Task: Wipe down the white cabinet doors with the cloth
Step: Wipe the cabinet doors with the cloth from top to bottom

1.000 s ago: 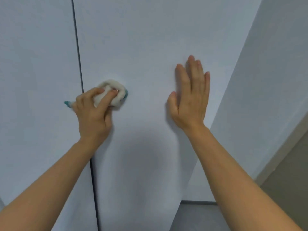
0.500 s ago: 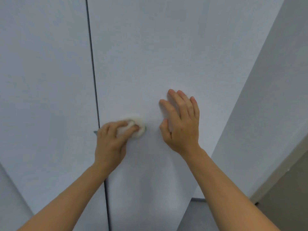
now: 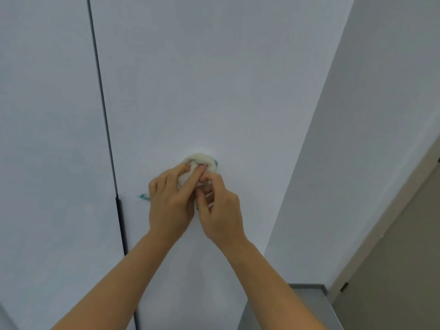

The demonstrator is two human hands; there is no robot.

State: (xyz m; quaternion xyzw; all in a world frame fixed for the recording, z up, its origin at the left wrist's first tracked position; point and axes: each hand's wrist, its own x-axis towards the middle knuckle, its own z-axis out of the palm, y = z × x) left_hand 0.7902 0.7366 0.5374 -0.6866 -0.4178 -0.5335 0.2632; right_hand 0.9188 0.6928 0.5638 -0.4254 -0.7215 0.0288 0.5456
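Against the right-hand cabinet door (image 3: 214, 79), right of the dark door seam (image 3: 104, 115), a bunched white cloth (image 3: 202, 160) with teal trim is pressed to the panel. The left hand (image 3: 170, 203) grips it, fingers (image 3: 191, 181) curled over its lower part so the cloth bulges out above the fingertips. The right hand (image 3: 221, 210) meets it from the right, its fingers bent and pinching the cloth's lower edge. A teal end (image 3: 144, 197) pokes out left of the left hand.
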